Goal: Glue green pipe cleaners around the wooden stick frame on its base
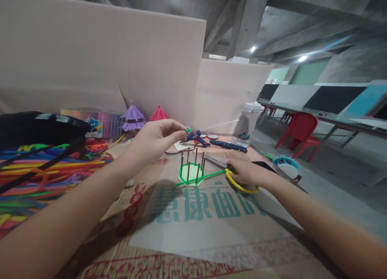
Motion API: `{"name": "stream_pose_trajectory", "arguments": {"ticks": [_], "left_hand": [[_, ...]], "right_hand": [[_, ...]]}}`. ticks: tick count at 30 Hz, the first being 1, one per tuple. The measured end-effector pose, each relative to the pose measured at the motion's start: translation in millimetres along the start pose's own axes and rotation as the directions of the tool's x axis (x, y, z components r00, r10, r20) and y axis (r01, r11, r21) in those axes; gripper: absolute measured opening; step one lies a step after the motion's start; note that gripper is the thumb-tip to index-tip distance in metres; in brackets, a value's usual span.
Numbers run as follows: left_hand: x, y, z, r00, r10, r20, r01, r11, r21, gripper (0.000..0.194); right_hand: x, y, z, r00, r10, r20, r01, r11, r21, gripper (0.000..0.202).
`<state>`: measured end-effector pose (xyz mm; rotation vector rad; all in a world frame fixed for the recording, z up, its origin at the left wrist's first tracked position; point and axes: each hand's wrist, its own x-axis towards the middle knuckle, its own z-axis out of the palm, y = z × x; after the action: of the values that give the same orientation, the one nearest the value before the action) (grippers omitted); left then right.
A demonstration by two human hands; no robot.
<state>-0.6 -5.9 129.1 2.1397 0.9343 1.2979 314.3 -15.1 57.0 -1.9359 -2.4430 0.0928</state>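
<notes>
My left hand (161,138) is raised over the board, thumb and fingertips pinched on a short green piece (188,131), perhaps pipe cleaner. My right hand (244,171) is closed round the scissors (242,186); their yellow handle loops show below the fingers and the blades point left. Between the hands, a pale green disc (192,172) lies flat with a green rim and several brown sticks (188,171) standing upright round it. A long green pipe cleaner (213,175) stretches from the disc's near edge to the scissors.
Behind the disc are a blue glue gun (198,137), a dark blue tool (229,145) and a water bottle (246,123). Purple (132,117) and red (159,113) paper-like umbrellas stand by the partition. Colourful pipe cleaners (45,174) lie left, beside a black object (42,130).
</notes>
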Motion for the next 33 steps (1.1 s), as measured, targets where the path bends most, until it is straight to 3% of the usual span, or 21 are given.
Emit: {"name": "stream_pose_trajectory", "arguments": {"ticks": [3, 5, 8, 10, 15, 19, 25, 33], "left_hand": [[1.3, -2.1, -2.7, 1.0, 0.001, 0.01, -0.001, 1.0, 0.007, 0.021], [2.3, -4.0, -3.9, 1.0, -0.017, 0.009, 0.017, 1.0, -0.016, 0.02], [3.7, -7.8, -4.0, 0.999, -0.039, -0.001, 0.039, 0.996, -0.079, 0.02], [4.1, -9.8, -3.9, 0.999, -0.039, 0.003, 0.039, 0.995, -0.092, 0.025], [3.0, -6.1, -7.0, 0.996, -0.051, 0.068, 0.048, 0.998, 0.046, 0.033], [3.0, -2.9, -9.8, 0.991, -0.078, 0.109, 0.053, 0.976, 0.209, 0.023], [10.7, -13.2, -11.8, 0.988, -0.097, 0.117, 0.076, 0.982, 0.172, 0.017], [14.3, -14.3, -16.6, 0.989, -0.109, 0.099, 0.096, 0.987, 0.13, 0.022]], "right_hand": [[-3.6, 1.5, -10.4, 0.998, -0.062, 0.029, 0.063, 0.996, -0.056, 0.038], [1.8, 0.7, -19.9, 0.998, -0.053, -0.016, 0.052, 0.998, -0.034, 0.04], [29.4, -3.5, -29.5, 0.988, 0.022, -0.155, 0.004, 0.986, 0.165, 0.043], [57.5, -6.3, -30.5, 0.972, 0.013, -0.234, 0.06, 0.951, 0.304, 0.04], [124.8, -12.3, -16.7, 0.957, 0.066, -0.281, 0.071, 0.891, 0.449, 0.04], [152.9, -23.0, 3.8, 0.952, 0.107, -0.287, 0.078, 0.821, 0.566, 0.029], [164.3, -32.2, 21.1, 0.944, 0.166, -0.284, 0.067, 0.748, 0.661, 0.019], [141.1, -15.2, -4.9, 0.92, 0.213, -0.33, 0.092, 0.7, 0.708, 0.03]]}}
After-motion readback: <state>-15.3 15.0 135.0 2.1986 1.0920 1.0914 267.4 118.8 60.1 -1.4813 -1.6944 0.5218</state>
